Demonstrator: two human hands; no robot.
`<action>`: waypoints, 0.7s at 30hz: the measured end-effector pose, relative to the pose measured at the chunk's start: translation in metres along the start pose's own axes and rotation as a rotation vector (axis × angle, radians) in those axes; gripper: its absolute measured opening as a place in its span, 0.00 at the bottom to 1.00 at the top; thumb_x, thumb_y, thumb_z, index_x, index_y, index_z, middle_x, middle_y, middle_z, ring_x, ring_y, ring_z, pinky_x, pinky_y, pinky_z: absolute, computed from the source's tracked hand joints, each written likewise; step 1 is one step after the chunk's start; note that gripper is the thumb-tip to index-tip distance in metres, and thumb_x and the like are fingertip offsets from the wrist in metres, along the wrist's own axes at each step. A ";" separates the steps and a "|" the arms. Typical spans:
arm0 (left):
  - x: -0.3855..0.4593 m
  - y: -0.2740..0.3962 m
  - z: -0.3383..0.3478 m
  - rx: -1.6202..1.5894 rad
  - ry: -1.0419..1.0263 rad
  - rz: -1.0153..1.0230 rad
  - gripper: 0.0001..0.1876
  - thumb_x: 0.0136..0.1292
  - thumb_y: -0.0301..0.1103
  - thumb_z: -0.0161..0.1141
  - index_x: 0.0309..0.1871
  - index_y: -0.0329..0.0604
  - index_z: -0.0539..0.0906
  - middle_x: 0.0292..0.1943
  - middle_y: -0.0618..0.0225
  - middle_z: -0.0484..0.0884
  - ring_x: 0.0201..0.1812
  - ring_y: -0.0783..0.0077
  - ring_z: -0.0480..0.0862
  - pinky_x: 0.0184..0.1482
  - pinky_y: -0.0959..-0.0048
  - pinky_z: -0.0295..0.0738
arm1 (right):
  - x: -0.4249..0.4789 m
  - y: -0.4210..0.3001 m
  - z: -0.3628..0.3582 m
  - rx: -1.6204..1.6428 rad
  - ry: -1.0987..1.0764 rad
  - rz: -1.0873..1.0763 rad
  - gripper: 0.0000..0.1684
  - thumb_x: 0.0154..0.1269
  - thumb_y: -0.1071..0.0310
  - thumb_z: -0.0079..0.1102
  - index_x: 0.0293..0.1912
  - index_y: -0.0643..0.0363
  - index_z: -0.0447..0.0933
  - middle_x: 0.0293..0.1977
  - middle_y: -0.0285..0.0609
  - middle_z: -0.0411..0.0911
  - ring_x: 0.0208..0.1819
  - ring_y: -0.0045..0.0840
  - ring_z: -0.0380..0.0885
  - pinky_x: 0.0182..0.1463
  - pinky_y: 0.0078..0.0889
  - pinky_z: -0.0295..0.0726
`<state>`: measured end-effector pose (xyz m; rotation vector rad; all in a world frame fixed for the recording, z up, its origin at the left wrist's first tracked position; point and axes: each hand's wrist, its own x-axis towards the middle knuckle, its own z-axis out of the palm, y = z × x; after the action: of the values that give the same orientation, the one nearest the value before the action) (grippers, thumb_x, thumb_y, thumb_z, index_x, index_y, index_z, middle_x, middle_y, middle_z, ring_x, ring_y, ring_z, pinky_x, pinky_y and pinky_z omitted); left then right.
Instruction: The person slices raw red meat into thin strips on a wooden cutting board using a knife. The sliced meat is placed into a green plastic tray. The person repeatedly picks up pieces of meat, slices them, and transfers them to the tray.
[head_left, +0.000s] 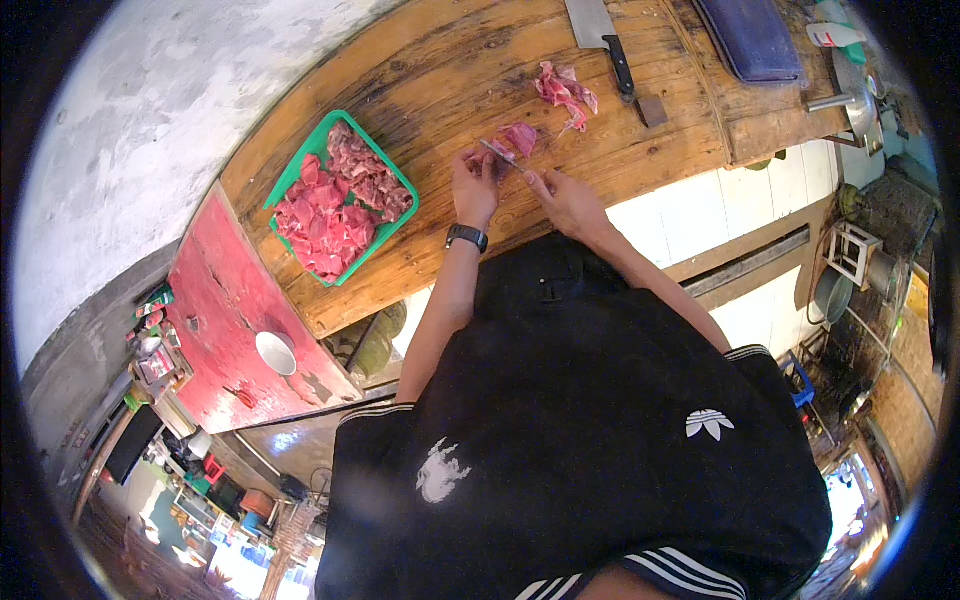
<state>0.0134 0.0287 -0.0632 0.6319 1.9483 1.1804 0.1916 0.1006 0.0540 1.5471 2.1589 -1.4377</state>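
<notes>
My right hand grips a small knife, its narrow blade pointing up and left across a piece of raw red meat. On the other side of the blade, my left hand, with a dark watch on its wrist, has its fingers curled onto the meat's near end. The fingers partly hide what they pinch. Fatty meat trimmings lie beyond the piece. To the left, a green plastic tray holds bright red meat slices and a heap of darker meat.
A cleaver lies on the wooden table, near a small dark block. Farther right are a dark blue case and a white bottle. A white bowl stands on the red tabletop at left, beside a wall.
</notes>
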 end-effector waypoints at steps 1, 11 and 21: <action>0.001 0.001 0.004 0.040 -0.012 0.025 0.18 0.79 0.40 0.59 0.60 0.36 0.72 0.52 0.47 0.86 0.52 0.50 0.88 0.53 0.57 0.80 | -0.002 0.000 0.001 -0.009 0.021 0.014 0.43 0.80 0.29 0.37 0.57 0.62 0.80 0.44 0.67 0.84 0.51 0.63 0.82 0.56 0.58 0.78; -0.011 0.038 0.012 0.573 -0.076 0.056 0.16 0.78 0.37 0.55 0.60 0.41 0.66 0.57 0.41 0.75 0.53 0.31 0.81 0.49 0.40 0.80 | 0.005 -0.003 0.011 -0.026 -0.019 0.078 0.38 0.84 0.36 0.32 0.57 0.61 0.77 0.45 0.69 0.83 0.52 0.66 0.80 0.56 0.64 0.76; -0.009 0.028 0.008 0.637 -0.091 0.112 0.18 0.74 0.35 0.58 0.60 0.41 0.65 0.57 0.43 0.74 0.50 0.30 0.82 0.45 0.39 0.81 | 0.017 -0.007 0.012 0.015 -0.042 0.057 0.37 0.83 0.36 0.37 0.56 0.62 0.79 0.43 0.69 0.83 0.50 0.67 0.80 0.54 0.63 0.77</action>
<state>0.0262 0.0392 -0.0379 1.1089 2.2306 0.5568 0.1729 0.1033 0.0423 1.5563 2.0676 -1.4591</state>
